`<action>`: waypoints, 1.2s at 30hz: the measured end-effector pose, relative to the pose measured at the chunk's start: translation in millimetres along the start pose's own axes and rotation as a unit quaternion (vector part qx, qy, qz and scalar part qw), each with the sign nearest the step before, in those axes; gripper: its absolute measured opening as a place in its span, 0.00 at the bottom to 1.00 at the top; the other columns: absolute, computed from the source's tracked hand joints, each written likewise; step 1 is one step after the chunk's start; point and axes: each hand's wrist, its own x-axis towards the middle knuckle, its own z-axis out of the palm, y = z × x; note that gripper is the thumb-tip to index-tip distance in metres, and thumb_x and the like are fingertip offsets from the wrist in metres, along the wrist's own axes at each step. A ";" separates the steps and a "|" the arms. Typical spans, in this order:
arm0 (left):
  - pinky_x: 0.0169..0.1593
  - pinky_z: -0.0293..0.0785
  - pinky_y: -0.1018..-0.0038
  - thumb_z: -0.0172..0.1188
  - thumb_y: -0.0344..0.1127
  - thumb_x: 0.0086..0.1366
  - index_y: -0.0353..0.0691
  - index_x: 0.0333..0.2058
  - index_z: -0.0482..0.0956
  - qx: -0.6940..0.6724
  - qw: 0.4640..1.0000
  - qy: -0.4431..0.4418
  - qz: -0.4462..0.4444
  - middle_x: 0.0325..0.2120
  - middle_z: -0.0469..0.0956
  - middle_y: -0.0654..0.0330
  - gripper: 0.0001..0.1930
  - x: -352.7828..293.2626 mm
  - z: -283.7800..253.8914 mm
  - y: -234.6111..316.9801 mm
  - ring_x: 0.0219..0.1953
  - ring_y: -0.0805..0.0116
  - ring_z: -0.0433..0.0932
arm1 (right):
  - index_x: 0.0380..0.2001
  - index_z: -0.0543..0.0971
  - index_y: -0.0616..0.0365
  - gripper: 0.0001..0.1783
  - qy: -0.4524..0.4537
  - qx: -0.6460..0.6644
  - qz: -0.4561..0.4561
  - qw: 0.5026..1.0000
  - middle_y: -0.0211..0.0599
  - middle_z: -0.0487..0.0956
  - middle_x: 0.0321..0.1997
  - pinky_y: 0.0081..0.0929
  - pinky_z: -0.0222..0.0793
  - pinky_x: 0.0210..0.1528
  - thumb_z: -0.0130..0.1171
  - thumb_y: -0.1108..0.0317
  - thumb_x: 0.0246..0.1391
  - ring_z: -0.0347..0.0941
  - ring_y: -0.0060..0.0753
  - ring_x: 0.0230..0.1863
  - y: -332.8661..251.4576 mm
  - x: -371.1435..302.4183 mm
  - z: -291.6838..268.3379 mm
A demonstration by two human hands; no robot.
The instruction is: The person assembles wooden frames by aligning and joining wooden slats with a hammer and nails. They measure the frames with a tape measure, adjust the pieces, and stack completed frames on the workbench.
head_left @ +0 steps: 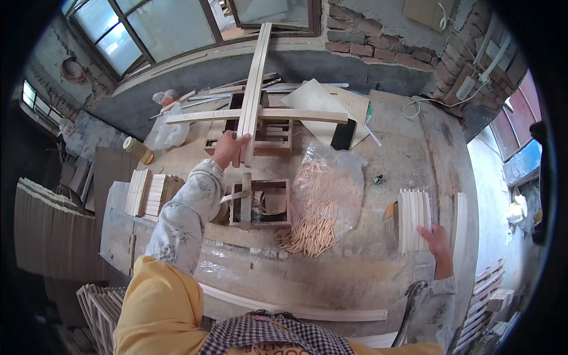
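Note:
My left hand (227,149) is closed around the near end of a bundle of long pale wooden strips (257,83). The bundle slants away over another long strip pair (307,115) lying crosswise. At the right of the table, my right hand (436,241) grips the near right corner of a row of short wooden slats (412,220); its thumb lies on top, and the other fingers are partly hidden. Between my hands a clear plastic bag (337,183) spills many small wooden dowels (313,238).
An open wooden box (260,223) stands left of the bag. Stacked wood blocks (155,192) and a jar (138,150) are at the left. A black phone (343,135) lies on papers at the back. A long strip (307,313) runs along the near edge.

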 end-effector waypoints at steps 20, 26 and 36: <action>0.37 0.71 0.72 0.52 0.41 0.76 0.37 0.51 0.70 -0.552 0.798 -0.058 0.234 0.35 0.73 0.62 0.14 -209.3 -66.0 68.4 0.33 0.71 0.72 | 0.69 0.61 0.63 0.35 -0.186 0.506 -0.152 0.828 0.44 0.79 0.45 0.37 0.79 0.49 0.56 0.60 0.64 0.80 0.39 0.44 -119.3 -171.8 129.4; 0.34 0.68 0.72 0.52 0.41 0.77 0.41 0.42 0.70 -0.722 0.648 -0.059 0.235 0.32 0.71 0.63 0.10 -229.5 -90.1 61.2 0.29 0.72 0.68 | 0.66 0.58 0.65 0.30 -0.276 0.493 -0.221 0.795 0.46 0.77 0.51 0.37 0.80 0.51 0.53 0.67 0.65 0.82 0.43 0.47 -173.4 -220.8 232.9; 0.32 0.65 0.74 0.46 0.41 0.79 0.41 0.35 0.67 -0.805 0.585 -0.036 0.096 0.27 0.66 0.65 0.12 -295.1 -88.8 39.1 0.27 0.73 0.63 | 0.61 0.58 0.65 0.23 -0.107 0.360 -0.354 0.857 0.44 0.74 0.53 0.32 0.74 0.57 0.51 0.72 0.68 0.78 0.33 0.52 -201.2 -305.0 328.9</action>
